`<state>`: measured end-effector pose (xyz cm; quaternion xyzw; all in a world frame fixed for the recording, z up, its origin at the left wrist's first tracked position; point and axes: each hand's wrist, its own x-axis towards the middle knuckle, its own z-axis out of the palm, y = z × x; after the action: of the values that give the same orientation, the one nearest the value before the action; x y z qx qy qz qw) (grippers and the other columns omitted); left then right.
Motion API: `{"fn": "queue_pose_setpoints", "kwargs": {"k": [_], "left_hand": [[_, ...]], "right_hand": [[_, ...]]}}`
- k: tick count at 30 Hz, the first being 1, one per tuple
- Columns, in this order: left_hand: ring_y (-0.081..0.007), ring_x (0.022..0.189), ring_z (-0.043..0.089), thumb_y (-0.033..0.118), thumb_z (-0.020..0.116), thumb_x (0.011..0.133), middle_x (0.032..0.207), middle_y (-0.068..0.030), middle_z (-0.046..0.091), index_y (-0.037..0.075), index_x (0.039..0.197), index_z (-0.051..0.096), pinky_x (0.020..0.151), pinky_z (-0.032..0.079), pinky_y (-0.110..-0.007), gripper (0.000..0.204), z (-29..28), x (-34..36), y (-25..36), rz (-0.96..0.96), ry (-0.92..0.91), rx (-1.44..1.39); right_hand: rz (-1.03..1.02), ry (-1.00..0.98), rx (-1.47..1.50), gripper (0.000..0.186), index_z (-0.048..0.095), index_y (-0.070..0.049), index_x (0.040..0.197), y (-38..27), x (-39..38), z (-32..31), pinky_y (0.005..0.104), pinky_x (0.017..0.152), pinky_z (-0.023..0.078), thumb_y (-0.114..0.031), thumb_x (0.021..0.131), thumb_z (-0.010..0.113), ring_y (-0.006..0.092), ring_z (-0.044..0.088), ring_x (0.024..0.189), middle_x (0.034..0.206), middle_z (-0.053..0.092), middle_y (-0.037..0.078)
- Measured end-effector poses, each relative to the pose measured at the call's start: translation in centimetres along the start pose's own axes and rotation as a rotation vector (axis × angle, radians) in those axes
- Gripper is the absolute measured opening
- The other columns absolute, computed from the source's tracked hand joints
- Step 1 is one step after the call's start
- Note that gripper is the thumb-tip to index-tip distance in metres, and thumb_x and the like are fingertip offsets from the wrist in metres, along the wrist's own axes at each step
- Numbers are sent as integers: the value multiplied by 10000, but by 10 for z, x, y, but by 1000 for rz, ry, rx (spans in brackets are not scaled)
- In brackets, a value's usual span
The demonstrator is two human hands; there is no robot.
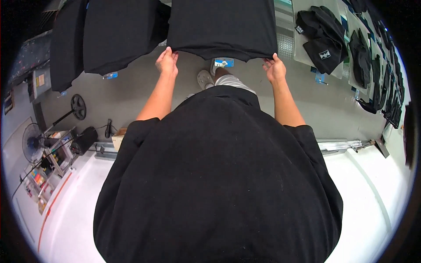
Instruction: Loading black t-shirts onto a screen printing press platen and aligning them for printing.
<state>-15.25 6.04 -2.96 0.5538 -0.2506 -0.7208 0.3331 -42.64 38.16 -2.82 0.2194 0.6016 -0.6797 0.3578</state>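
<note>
Both forearms reach forward; the left hand (167,63) and right hand (276,69) pinch the near hem corners of a black garment (221,26) between thumb and fingers, its cloth spread beyond them. Grey floor (329,98) shows beneath. Left of the left fingers hangs draped black cloth (120,33); right of the right fingers, a folded black bundle (323,37) lies on a pale board (301,53). Far left, behind the fingers, a shelf unit (56,163) holds small items.

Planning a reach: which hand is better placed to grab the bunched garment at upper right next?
Likely the right hand: it pinches the cloth at its right corner, nearer the bunched garment; the left hand pinches the left corner, farther away.
</note>
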Motion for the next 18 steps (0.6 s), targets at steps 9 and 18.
{"fn": "queue_pose_setpoints", "kwargs": {"k": [9, 18], "left_hand": [[-304, 1068, 619, 317, 602, 1023, 1044, -125, 593, -7, 1097, 588, 997, 533, -464, 333, -6, 12, 6, -256, -164, 8], [-119, 727, 615, 260, 630, 1013, 786, -25, 625, 59, 898, 646, 660, 524, -288, 232, 41, -64, 63, 198, -154, 542]], "right_hand": [[-191, 135, -570, 319, 578, -12, 1194, -10, 0, 1, 439, 875, 492, -273, 1015, 543, 261, 632, 961, 1068, 633, 151], [-1023, -41, -725, 144, 668, -25, 975, -22, -84, 112, 305, 660, 521, -129, 890, 721, 164, 624, 701, 855, 653, 93]]}}
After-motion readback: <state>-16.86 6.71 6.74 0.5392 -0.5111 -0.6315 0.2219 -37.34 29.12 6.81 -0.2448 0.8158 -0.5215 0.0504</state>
